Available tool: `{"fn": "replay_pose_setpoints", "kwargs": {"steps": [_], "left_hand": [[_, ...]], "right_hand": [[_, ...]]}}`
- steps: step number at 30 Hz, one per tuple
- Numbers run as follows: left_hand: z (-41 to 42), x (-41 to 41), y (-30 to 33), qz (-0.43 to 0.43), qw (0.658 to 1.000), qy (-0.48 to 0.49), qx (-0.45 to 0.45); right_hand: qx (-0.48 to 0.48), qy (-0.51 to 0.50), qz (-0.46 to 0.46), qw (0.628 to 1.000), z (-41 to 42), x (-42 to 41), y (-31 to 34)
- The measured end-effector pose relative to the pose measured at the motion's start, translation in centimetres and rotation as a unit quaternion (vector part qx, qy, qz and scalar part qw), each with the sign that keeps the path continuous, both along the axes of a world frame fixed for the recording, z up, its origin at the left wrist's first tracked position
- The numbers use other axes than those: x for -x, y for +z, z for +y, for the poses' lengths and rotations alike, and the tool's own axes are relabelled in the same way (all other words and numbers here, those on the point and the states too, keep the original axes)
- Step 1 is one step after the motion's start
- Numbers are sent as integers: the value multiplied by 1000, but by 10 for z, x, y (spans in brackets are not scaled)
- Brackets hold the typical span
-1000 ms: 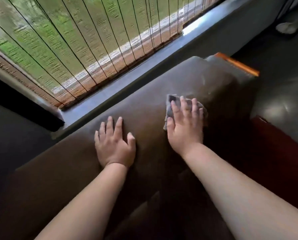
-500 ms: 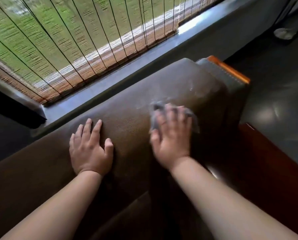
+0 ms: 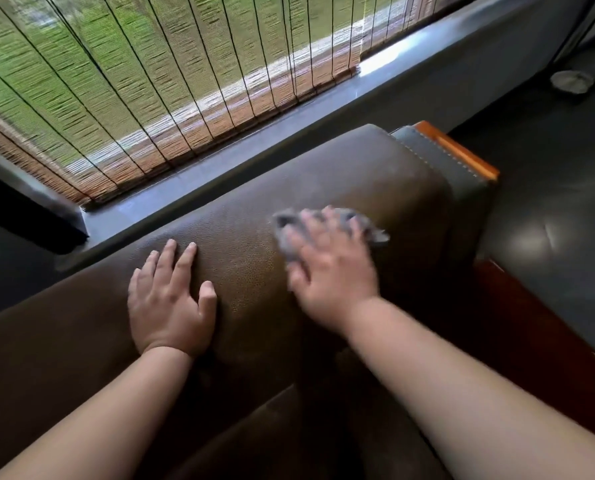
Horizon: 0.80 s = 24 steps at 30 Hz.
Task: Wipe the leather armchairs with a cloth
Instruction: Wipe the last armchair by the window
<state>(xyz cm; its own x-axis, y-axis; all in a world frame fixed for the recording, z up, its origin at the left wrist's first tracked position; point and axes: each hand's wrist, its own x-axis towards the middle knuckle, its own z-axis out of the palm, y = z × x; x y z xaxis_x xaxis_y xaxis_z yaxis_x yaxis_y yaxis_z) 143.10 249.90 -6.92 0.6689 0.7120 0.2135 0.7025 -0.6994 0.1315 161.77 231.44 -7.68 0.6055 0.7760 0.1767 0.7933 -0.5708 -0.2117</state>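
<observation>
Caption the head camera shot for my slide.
Right hand presses grey cloth on brown armchair back; left hand rests flat.

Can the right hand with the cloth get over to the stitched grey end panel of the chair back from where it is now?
Probably yes. The right hand presses the cloth on the brown chair back; only bare leather lies between it and the grey end panel.

A: Non-task items, logged by clock position?

B: Bamboo blind (image 3: 157, 84) fills 10 to 12 o'clock, green blur showing through it. Grey window sill (image 3: 309, 109) runs just beneath the blind, 9 toward 1.

A: Right side?

B: Dark glossy floor (image 3: 548, 209) at 3 o'clock. Reddish wooden surface (image 3: 531, 323) at 4. Pale blurred object (image 3: 570, 81) at 2, unidentifiable.
</observation>
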Motion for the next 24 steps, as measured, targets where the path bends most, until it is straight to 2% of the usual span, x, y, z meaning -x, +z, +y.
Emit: {"fn": "replay_pose_setpoints", "kwargs": {"steps": [2,3,5,8,10,11,13,15,17,18,20,22,24], "left_hand": [[2,2,-3,-1,1000,-5,-6],[3,2,-4,-2,1000,-8,-9],[5,3,-6,-2,1000,-9,-15],[6,4,-5,-2,1000,-6,-8],[6,4,-3,3,1000,-8,-7],[5,3,-2,3,1000,-8,-3],[3,2,-1,-3,1000,-7,0],[3,2,-2,-3,1000,-4,0],[4,2,-1,3,1000,-8,6],[4,2,-1,4,1000,-9,5],[5,4,-1,2,1000,-7,2],[4,4,-1,1,1000,-4,0],[4,3,-2,1,1000,-4,0]], "right_hand": [[32,95,-19,995,-11,7,-2],[49,100,-20,994,-20,-14,2],[75,10,-11,997,-33,-71,10],[88,-186,73,976,-42,-139,31],[92,-214,83,969,-22,-128,37],[103,-180,66,976,-5,-104,37],[92,-32,32,995,22,-36,30],[107,129,29,985,26,15,24],[123,180,29,976,17,-7,31],[124,146,11,981,12,-35,32],[130,6,13,991,5,-104,35],[148,-125,47,980,3,-156,42],[154,-141,68,976,20,-156,44]]}}
